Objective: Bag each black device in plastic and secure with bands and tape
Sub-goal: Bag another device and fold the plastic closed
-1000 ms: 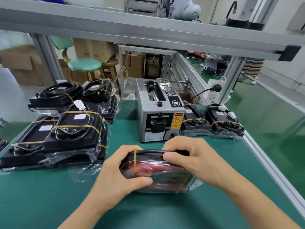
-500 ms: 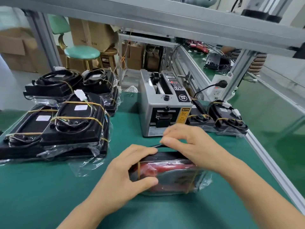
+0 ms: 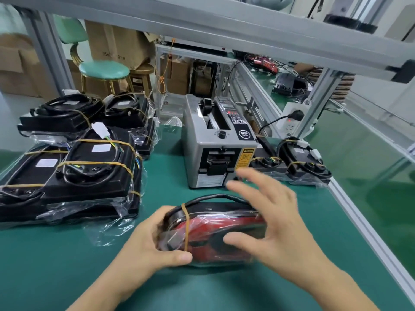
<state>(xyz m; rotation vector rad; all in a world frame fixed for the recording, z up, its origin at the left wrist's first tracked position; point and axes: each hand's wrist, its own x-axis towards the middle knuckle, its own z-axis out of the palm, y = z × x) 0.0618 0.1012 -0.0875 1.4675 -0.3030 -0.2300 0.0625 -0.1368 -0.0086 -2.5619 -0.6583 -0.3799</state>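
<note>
**Inspector:** Start with the large items. Your green bench carries a stack of finished bagged units at ten o'clock, each in plastic and crossed with bands. The grey tape dispenser stands at twelve o'clock, with two more banded units at two o'clock beside it.

**Operator:** And the unit I'm working on?

**Inspector:** The bagged device sits on edge dead centre, right in front of you, between both hands. Through the clear plastic it reads red on the face towards you and black along the top, with a black cable arching over the upper edge.

**Operator:** What has changed?

**Inspector:** Half a second ago your right hand was pinching at the top edge. Now it has lifted off, fingers spread wide and blurred with motion, close over the right end and up towards the dispenser. It grips nothing. Your left hand remains clamped on the left end, thumb under the near face.

**Operator:** So what does that mean?

**Inspector:** In my judgement the adjustment on top is finished and you are going for tape, though I cannot confirm that.

**Operator:** The bands?

**Inspector:** One tan rubber band wraps the left end. The right end is hidden behind your hand, so I cannot tell whether a second is on. I see no tape on the bag.
</note>
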